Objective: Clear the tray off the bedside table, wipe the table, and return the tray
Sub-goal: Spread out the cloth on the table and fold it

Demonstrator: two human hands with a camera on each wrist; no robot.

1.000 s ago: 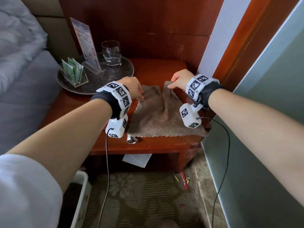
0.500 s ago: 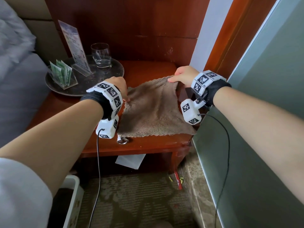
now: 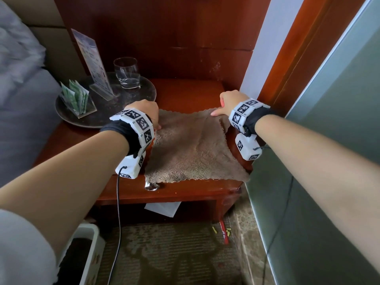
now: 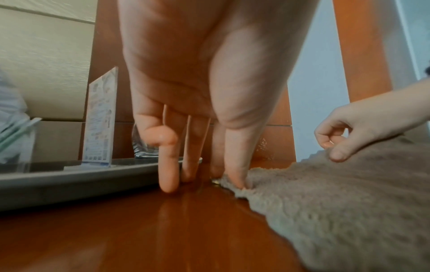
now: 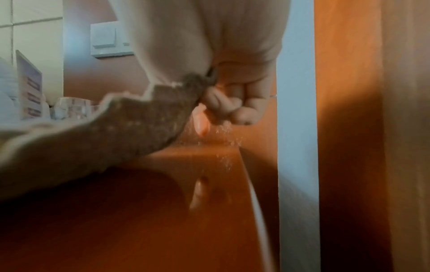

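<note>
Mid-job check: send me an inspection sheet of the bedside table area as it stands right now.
Surface: bedside table, glossy red-brown wood, partly covered by a spread brown cloth.
Job's things: round metal tray not yet cleared, at the table's left rear; the cloth lies beside it.
Clutter: on the tray, a glass tumbler, an acrylic sign holder and a packet holder.
Grips: left hand pinches the cloth's left far corner; right hand pinches the right far corner, lifted.
Cables: wrist cable hangs past the table's front.
Surroundings: bed left, wall right, white bin and paper sheet below.
</note>
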